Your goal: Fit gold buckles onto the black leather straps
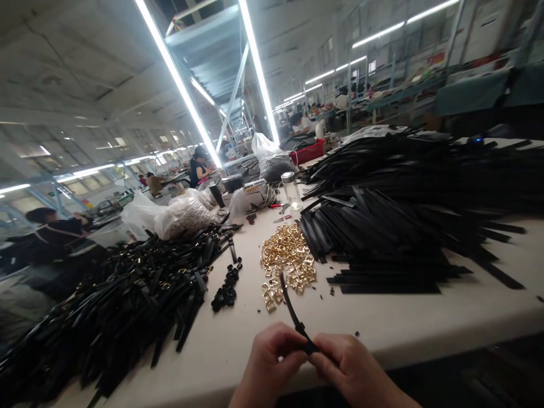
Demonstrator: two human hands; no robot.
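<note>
Both my hands meet over the near edge of the table, closed on one black strap (290, 306). My left hand (274, 357) pinches it from the left, thumb and fingertips together. From the right, my right hand (346, 360) grips the strap's near end. The strap's free end curves up and away from me, and a small black loop (300, 327) sits around it just beyond my fingers. Beyond the strap lies a heap of gold metal buckles (289, 249). My fingers hide the part of the strap between them.
Black straps pile up at right (374, 226); strap pieces with gold fittings heap at left (140, 283). Small black loops (227, 289) form a cluster between. Farther back stand a glass jar (291, 191), plastic bags (182, 212) and a red bin (308, 152). Other people sit in the background.
</note>
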